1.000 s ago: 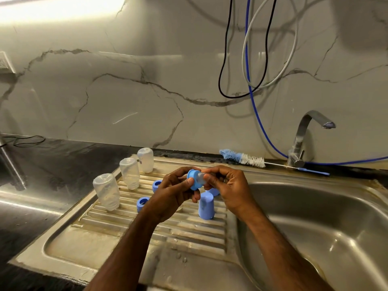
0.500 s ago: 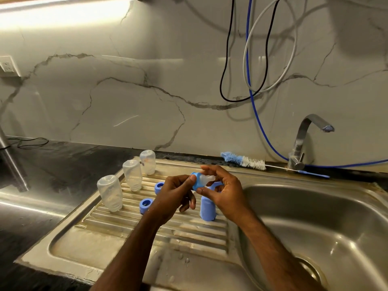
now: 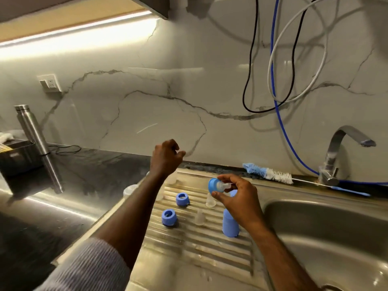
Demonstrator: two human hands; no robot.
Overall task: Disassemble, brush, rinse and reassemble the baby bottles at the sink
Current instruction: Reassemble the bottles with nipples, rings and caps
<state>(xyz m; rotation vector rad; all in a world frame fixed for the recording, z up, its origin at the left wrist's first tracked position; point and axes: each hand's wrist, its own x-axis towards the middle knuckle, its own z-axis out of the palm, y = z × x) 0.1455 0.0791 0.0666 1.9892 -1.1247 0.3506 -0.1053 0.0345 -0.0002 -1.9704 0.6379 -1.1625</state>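
Note:
My right hand [image 3: 237, 198] pinches a blue collar with its clear teat [image 3: 218, 185] above the ribbed drainboard [image 3: 199, 248]. My left hand [image 3: 167, 158] is lifted over the back of the drainboard, fingers loosely curled and holding nothing. On the ribs stand two blue collars [image 3: 182, 199] [image 3: 169, 217], two loose clear teats [image 3: 199, 217] [image 3: 210, 200] and a blue cap [image 3: 230, 224]. My left forearm hides most of the clear bottle bodies; one bottle [image 3: 130, 191] shows beside it.
The sink basin [image 3: 327, 238] lies to the right under the tap [image 3: 336, 156]. A bottle brush [image 3: 270, 174] lies along the back ledge. Cables hang on the marble wall. A steel flask [image 3: 31, 129] and a dark box [image 3: 16, 158] stand on the left counter.
My left hand has let go of the collar and risen up and back, away from my right hand. My right hand alone keeps the collar and teat. The view has tilted upward.

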